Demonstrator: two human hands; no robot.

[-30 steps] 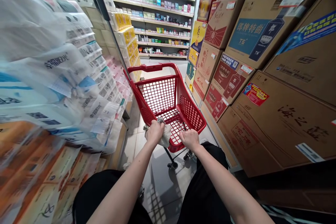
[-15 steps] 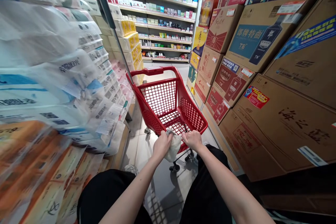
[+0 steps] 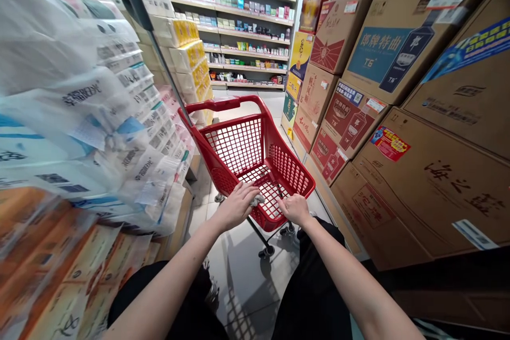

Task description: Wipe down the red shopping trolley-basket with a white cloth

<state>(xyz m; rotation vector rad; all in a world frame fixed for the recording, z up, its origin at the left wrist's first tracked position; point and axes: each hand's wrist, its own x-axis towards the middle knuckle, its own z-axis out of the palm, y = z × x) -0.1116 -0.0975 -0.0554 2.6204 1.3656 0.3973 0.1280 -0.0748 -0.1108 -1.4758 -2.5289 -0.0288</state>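
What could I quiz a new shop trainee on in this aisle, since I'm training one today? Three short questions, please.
1. Is the white cloth at the left hand or the right hand?
2. True or false: cardboard cartons are stacked to the right of the red shopping cart.
3. What stands at the aisle's far end: A, shelves of small packaged goods; B, a checkout counter?

Key: 1 left hand; 2 true; 3 A.

A red plastic shopping cart (image 3: 239, 146) with grid-mesh walls stands upright, its near rim under the left hand (image 3: 236, 206) and the right hand (image 3: 295, 209). A small crumpled white cloth (image 3: 257, 200) shows just beside the left hand's fingertips (image 3: 250, 191).
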